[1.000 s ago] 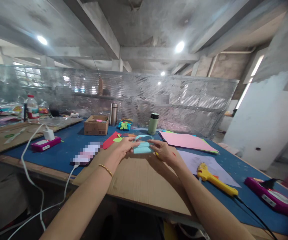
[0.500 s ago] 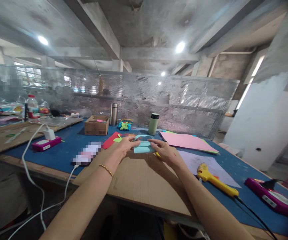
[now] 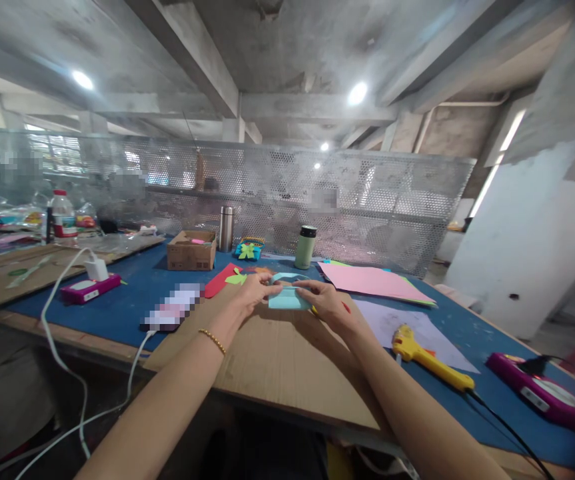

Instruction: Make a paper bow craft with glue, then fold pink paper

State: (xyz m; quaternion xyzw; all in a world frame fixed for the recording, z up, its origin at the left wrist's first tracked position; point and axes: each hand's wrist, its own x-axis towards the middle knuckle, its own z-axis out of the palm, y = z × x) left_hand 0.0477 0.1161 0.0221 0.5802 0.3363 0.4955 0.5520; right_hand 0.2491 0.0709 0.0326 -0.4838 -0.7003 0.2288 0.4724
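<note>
Head view: light-blue paper piece [image 3: 288,302] at dial centre, over cardboard sheet [image 3: 287,363]. Left hand [image 3: 255,293] at 9 o'clock, right hand [image 3: 326,303] at 3; thumbs and fingers closed, pinching its opposite ends, presumably to keep the folds from springing open. Cardboard box [image 3: 190,256], 10 o'clock: pink item [image 3: 198,241] inside, rest hidden. Steel flask [image 3: 226,231] (11) and green bottle [image 3: 306,252] (1) capped, contents unseen.

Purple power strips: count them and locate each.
2. One purple power strip, bearing a white charger, lies left of the left hand; the other purple power strip, bearing a black plug, lies right of the yellow hot glue gun.
</note>
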